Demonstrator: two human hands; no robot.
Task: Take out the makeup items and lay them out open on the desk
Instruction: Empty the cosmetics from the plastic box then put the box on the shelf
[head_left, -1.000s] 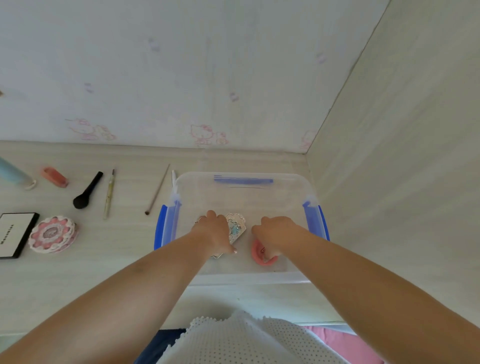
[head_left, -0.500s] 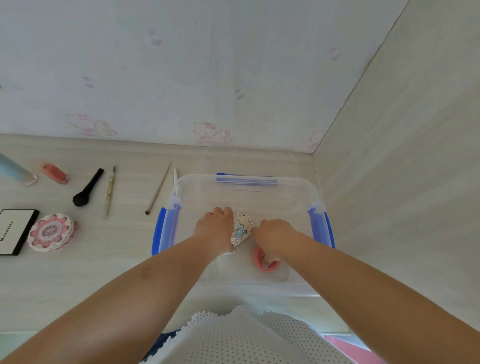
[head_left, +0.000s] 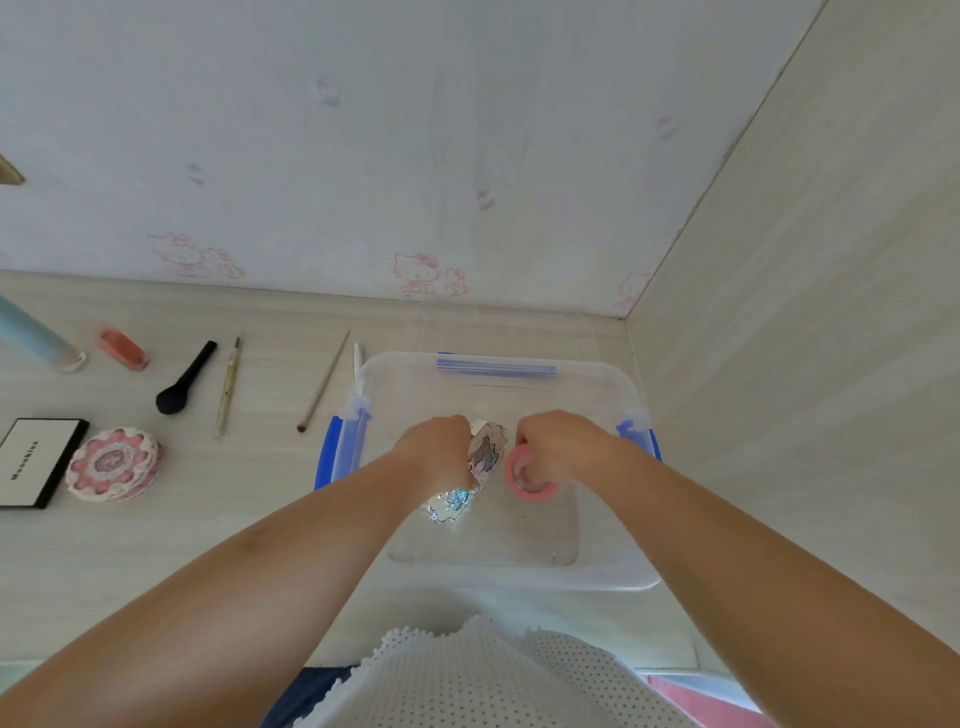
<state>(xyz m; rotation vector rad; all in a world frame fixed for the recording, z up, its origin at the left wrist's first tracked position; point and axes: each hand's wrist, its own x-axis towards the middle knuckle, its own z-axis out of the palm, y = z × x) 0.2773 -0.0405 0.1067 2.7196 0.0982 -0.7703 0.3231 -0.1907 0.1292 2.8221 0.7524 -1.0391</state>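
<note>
Both hands are down inside the clear box (head_left: 597, 366): the left hand (head_left: 434, 449) curls round a glittery silver compact (head_left: 470, 475), tilted with one end sticking out below the fist, and the right hand (head_left: 558, 449) grips a round pink case (head_left: 524, 480) just beside it, fingers hooked into its rim. Well out to the left of the left hand, on the desk (head_left: 208, 519), lie a thin stick (head_left: 323, 382), a pale brush (head_left: 227, 387), a black brush (head_left: 184, 379), an orange bottle (head_left: 122, 351), a blue tube (head_left: 39, 335), a pink scalloped compact (head_left: 114, 465) and a white palette (head_left: 39, 460).
</note>
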